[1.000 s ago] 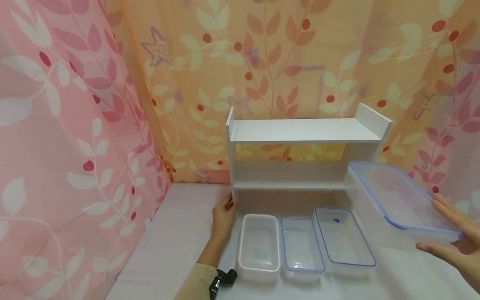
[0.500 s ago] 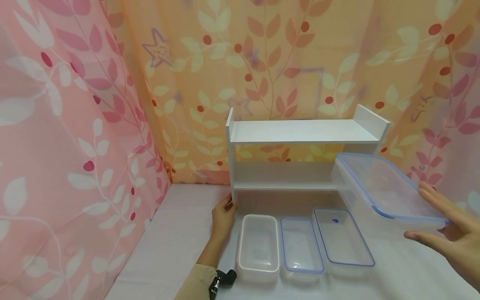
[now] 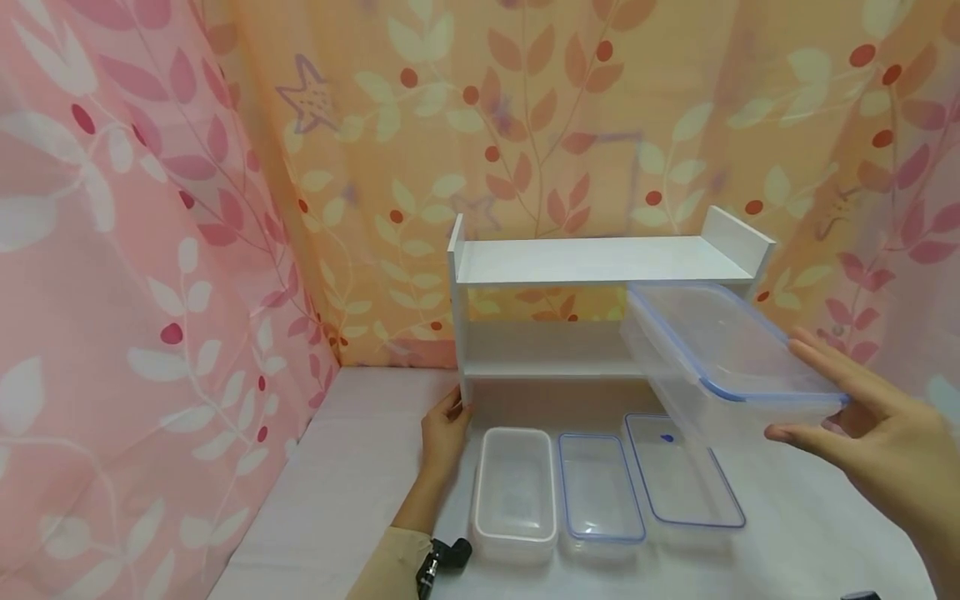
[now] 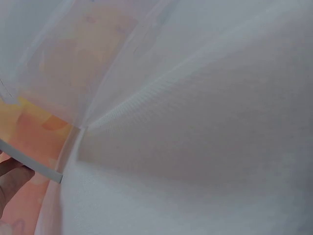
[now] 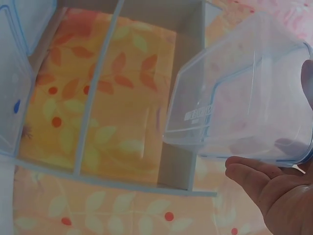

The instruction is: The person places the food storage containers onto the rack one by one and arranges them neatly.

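In the head view, my right hand holds a large clear plastic food container with a blue edge by its right end, thumb below and fingers at the upper edge. The container is in the air, in front of the right part of a white two-tier shelf. My left hand grips the low front edge of the shelf's left side panel; in the left wrist view its fingers pinch that panel. The right wrist view shows the held container beside the shelf frame.
Before the shelf stand three clear containers in a row: one white-rimmed, a narrow blue-rimmed one and a wider blue-rimmed one. They rest on a white cloth-covered surface. Patterned curtains hang behind and at the sides.
My right hand has carried the large container leftward and slightly upward, closer to the shelf's middle. The left hand keeps its grip on the side panel.
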`<state>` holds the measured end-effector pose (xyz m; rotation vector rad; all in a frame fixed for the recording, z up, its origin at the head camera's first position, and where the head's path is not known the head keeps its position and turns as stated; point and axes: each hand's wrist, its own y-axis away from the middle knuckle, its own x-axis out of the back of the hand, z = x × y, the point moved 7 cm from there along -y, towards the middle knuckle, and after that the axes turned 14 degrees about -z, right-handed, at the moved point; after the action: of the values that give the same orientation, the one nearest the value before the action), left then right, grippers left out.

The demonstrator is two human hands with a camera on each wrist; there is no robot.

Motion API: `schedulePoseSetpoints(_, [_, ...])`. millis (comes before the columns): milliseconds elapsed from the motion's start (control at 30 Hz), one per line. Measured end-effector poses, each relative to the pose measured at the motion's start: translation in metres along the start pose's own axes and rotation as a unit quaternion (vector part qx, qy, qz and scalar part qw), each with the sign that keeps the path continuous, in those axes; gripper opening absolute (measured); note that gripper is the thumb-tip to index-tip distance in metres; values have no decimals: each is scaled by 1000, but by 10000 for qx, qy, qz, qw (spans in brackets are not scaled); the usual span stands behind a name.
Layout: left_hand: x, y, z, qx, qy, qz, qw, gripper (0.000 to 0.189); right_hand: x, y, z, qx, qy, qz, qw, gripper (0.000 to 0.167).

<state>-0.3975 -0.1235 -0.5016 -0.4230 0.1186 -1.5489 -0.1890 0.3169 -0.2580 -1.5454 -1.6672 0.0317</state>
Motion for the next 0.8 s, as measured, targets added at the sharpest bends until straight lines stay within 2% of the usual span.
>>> schedulePoseSetpoints(200, [-1, 1, -2, 81, 114, -30, 9999, 44, -8, -14, -15, 11, 315, -162, 9994, 94])
schedulePoseSetpoints(400, [0, 2, -1, 31, 79, -19, 10000, 43, -14, -29, -33, 82, 256, -191, 9995, 94])
schedulePoseSetpoints(600, [2, 1, -2, 105, 30, 1, 9999, 44, -21, -44, -41, -22, 262, -73, 9996, 91])
schedulePoseSetpoints(800, [3, 0, -2, 30, 31, 6, 10000, 44, -27, -60, -47, -276, 237, -36, 9993, 90])
